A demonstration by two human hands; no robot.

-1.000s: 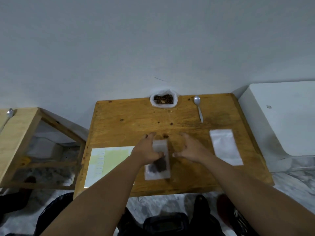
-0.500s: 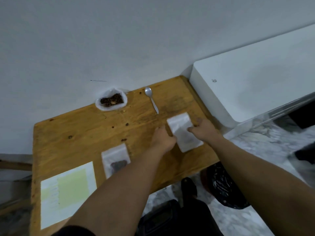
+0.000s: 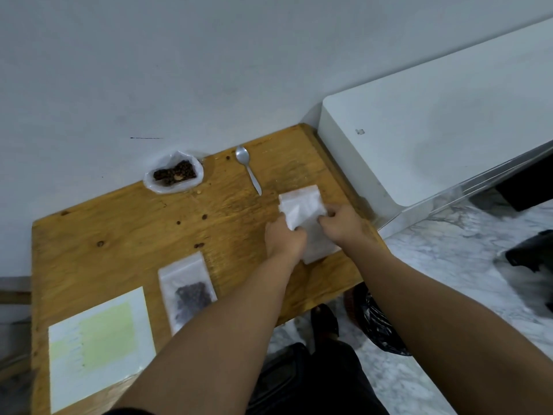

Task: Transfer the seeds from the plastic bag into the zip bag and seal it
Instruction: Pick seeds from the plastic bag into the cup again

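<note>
An empty clear zip bag (image 3: 300, 208) lies near the right edge of the wooden table (image 3: 125, 235). My left hand (image 3: 284, 239) pinches its left side and my right hand (image 3: 341, 224) pinches its right side, lifting its upper part a little off the wood. A second zip bag (image 3: 187, 290) holding dark seeds lies flat near the front edge, left of my left forearm. The open plastic bag (image 3: 173, 175) with brown seeds sits at the back by the wall. A metal spoon (image 3: 248, 172) lies to its right.
A white sheet with a pale green patch (image 3: 98, 345) lies at the table's front left. A white box-like unit (image 3: 434, 139) stands against the table's right side. A black bin bag (image 3: 377, 324) sits on the marble floor below the right edge.
My hands left the seed-filled zip bag and moved right to the empty one; both now pinch it and its top is raised. The view swung to the right.
</note>
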